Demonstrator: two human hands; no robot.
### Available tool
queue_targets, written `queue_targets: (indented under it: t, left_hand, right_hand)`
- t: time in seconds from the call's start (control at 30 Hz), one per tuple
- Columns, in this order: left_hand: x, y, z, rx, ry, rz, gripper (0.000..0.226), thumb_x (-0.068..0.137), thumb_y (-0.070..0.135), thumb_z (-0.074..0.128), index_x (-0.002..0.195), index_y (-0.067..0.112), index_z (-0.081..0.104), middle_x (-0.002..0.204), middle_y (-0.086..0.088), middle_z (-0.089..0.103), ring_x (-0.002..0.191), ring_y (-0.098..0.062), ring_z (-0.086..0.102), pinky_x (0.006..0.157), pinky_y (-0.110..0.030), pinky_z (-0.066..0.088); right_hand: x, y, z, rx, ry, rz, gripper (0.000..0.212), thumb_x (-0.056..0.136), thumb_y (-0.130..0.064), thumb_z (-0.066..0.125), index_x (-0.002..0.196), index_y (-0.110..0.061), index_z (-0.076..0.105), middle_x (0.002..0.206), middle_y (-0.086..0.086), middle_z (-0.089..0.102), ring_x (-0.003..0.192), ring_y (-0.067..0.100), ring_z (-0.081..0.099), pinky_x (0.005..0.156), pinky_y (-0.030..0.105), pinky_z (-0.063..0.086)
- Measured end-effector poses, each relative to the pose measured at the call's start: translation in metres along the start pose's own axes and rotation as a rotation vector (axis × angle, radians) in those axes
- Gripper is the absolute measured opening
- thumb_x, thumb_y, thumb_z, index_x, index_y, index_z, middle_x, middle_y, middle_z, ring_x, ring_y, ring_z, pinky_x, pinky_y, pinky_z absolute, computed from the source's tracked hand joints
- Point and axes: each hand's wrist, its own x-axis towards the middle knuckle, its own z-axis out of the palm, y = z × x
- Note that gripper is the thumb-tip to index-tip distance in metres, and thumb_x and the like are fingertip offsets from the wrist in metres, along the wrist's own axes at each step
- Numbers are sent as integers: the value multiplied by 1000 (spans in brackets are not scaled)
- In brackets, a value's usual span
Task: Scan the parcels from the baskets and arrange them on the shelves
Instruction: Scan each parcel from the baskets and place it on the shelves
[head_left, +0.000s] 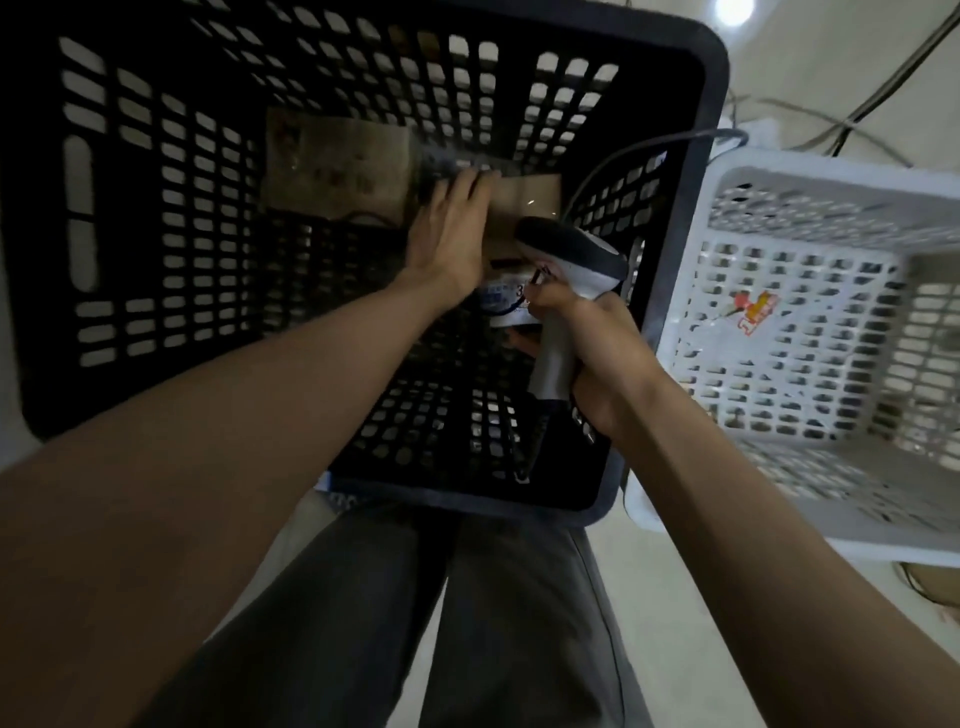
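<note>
This looks like a parcel sorting room or stockroom, because a big black plastic basket with holes (696, 156) and a white plastic basket with holes (727, 197) sit on a pale bare floor (810, 73) with loose dark cables (872, 104).

Inside the black basket (711, 156): bare floor in the near and left parts, open from above. Far side blocked by two cardboard parcels (332, 166), the right one under the left hand (449, 228). Right wall crowded by the scanner (571, 260), its cable (613, 156) and the right hand (597, 353).
</note>
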Motion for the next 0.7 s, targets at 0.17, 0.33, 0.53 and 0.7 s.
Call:
queue_targets:
  t: [0.17,0.33,0.53,0.7]
  left_hand:
    - [-26,-11,-27,-116,79,-59,93,69,17,88,146,18,36,149,-4,33,131,-30,43,92,-50,53]
    - [-90,-25,-86,-327,218,-204,94,63,25,90,142,15,39,145,-6,35,120,-31,53,87,-45,52]
    - [-193,-32,-190,-543,354,-389,92,66,42,88,140,15,41,139,-5,38,118,-25,52,89,-41,50]
    - [-298,-26,-299,-702,473,-513,94,57,51,87,135,17,47,131,-1,44,109,-16,55,81,-24,39]
  right_hand:
    - [-21,-7,5,6,27,9,31,94,-3,62,125,-4,66,116,14,72,113,30,66,96,50,58]
    - [-71,-39,23,-15,-26,-33,31,95,-4,62,126,-7,65,106,5,71,101,20,68,87,41,61]
    - [-173,-117,65,-164,-151,-108,26,95,-2,62,121,-6,67,105,13,72,93,25,68,78,40,57]
    - [-290,-192,105,-301,-292,-211,17,94,-3,65,109,-11,65,87,13,64,79,26,60,75,44,55]
